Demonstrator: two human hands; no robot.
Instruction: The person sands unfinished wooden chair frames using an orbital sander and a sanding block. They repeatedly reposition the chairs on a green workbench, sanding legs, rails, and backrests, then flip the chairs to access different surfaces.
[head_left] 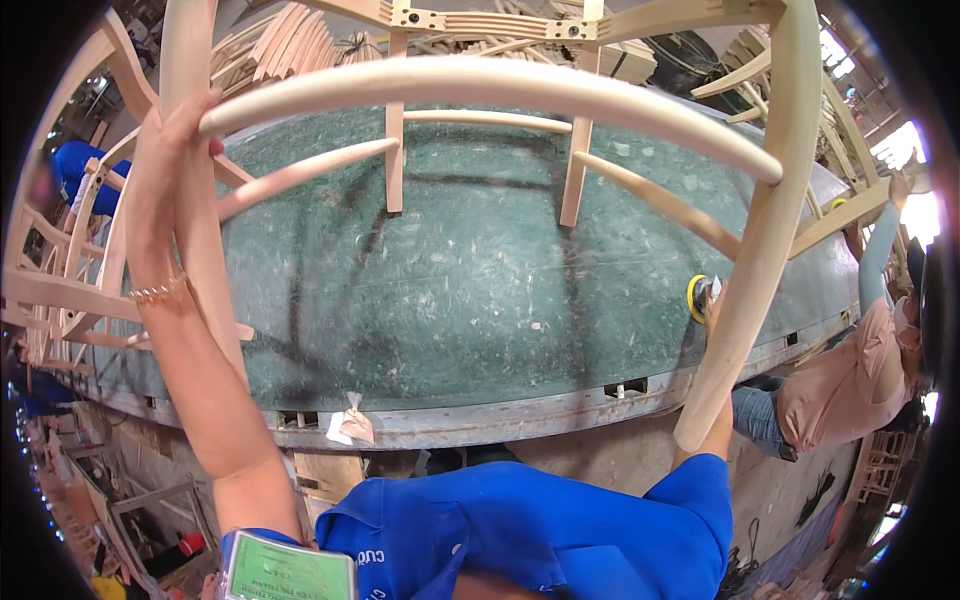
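A bare wooden chair frame point(480, 82) stands on the green worktable point(450, 270) in front of me, its curved rail running across the upper view. My left hand point(178, 135) is closed around the left chair leg, beside the joint with that rail. At the right, my right hand point(714, 302) grips a small round sander point(698, 298) with a yellow pad rim. The right chair leg point(757, 255) partly covers that hand and forearm. The sander's pad is turned toward the space under the frame, seemingly apart from the wood.
A small plastic bag point(354, 422) lies on the table's near edge. More chair frames point(70, 290) crowd the left side. Bundles of curved wooden parts point(300, 42) are stacked beyond the table. A co-worker in a pink top point(845, 385) reaches to another frame at the right.
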